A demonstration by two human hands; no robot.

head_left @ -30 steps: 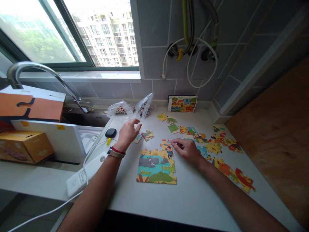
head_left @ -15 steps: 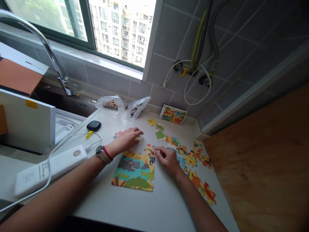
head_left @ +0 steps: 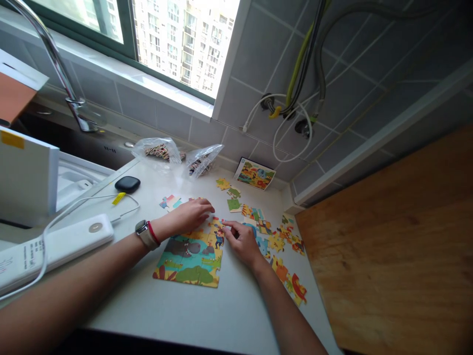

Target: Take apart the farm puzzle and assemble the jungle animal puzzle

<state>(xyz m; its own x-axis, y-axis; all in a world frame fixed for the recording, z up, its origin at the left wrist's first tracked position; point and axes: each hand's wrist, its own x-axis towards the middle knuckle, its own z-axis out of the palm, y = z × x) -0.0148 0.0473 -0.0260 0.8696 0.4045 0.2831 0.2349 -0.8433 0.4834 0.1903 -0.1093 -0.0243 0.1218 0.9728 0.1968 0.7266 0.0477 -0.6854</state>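
A partly joined jigsaw (head_left: 190, 256) with a grey hippo picture lies on the white counter (head_left: 221, 315). My left hand (head_left: 190, 214) rests palm down at its top edge, fingers curled over a piece I can barely see. My right hand (head_left: 240, 239) sits at the jigsaw's upper right corner, fingers bent and pinching at a piece there. Loose coloured pieces (head_left: 266, 229) are scattered to the right of my hands. One separate piece (head_left: 169, 201) lies left of my left hand.
A reference picture card (head_left: 254, 173) leans on the tiled wall. Two clear bags of pieces (head_left: 173, 154) lie at the back. A black case (head_left: 127, 184), a white power bank (head_left: 55, 246) with cable and a white box (head_left: 25, 177) stand left. A wooden board (head_left: 391, 246) borders the right.
My left hand came down from hovering onto the pieces at the jigsaw's top edge. The view swung, so everything sits further left and lower. My right hand stayed at the corner.
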